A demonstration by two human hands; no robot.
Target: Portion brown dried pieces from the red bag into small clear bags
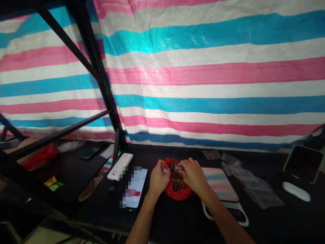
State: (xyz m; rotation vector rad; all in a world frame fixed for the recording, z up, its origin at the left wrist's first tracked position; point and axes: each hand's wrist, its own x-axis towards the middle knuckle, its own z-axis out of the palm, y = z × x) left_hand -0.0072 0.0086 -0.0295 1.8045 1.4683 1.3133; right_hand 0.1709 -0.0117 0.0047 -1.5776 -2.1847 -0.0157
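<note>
The open red bag (179,196) lies directly between left hand (158,179) and right hand (193,174), its opening longest away from the person; neither hand is clearly nearer. Both curl inward over brown pieces (178,183); what they grip cannot be told.

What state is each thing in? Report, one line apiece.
Nearer red bag: open, brown bits inside.
Left hand: at its mouth, fingers curled.
Right hand: opposite side, fingers curled.
Nearer phone: flat, screen lit.
White device: flat, power unclear.
Shiny-topped device: flat, power unclear.
Front clear bags: flat, overlapping.
Back clear bags: holding brown contents.
Propped screen: leaning back, dark.
White oblong: flat.
Farther phone: flat, screen dark.
Farther red bag: crumpled.
Yellow packet: seal unclear.
</note>
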